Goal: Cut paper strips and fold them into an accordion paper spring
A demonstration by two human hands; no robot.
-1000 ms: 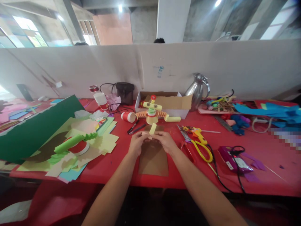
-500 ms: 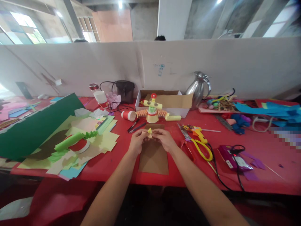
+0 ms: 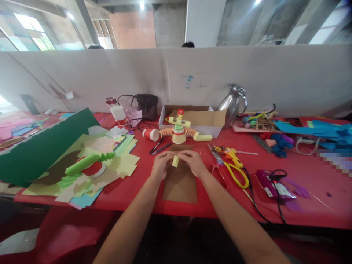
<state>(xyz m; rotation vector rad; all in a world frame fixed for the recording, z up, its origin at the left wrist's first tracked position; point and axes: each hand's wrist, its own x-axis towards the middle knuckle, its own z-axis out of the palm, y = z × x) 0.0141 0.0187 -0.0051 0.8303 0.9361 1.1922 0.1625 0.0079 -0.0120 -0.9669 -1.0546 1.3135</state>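
Between my fingertips is a small strip of pale yellow paper (image 3: 175,161), its lower end hanging down. My left hand (image 3: 162,163) pinches it from one side and my right hand (image 3: 191,161) from the other, both closed. Below them a brown cardboard sheet (image 3: 180,187) lies on the red tabletop. Just beyond my hands stands a paper figure (image 3: 179,128) with a yellow tube head, folded orange arms and a cup body. To its left a red and white paper cup (image 3: 150,135) lies on its side, near two black pens (image 3: 156,147).
Scissors (image 3: 235,174) with yellow handles and a yellow glue gun (image 3: 233,157) lie to the right, beside a purple box (image 3: 275,185) with a black cable. Coloured paper (image 3: 121,165) is piled on the left. A steel jug (image 3: 231,104) and an open box (image 3: 206,117) stand behind.
The yellow paper has turned between my fingers, so a longer strip now hangs downward. My hands stay over the cardboard in nearly the same place.
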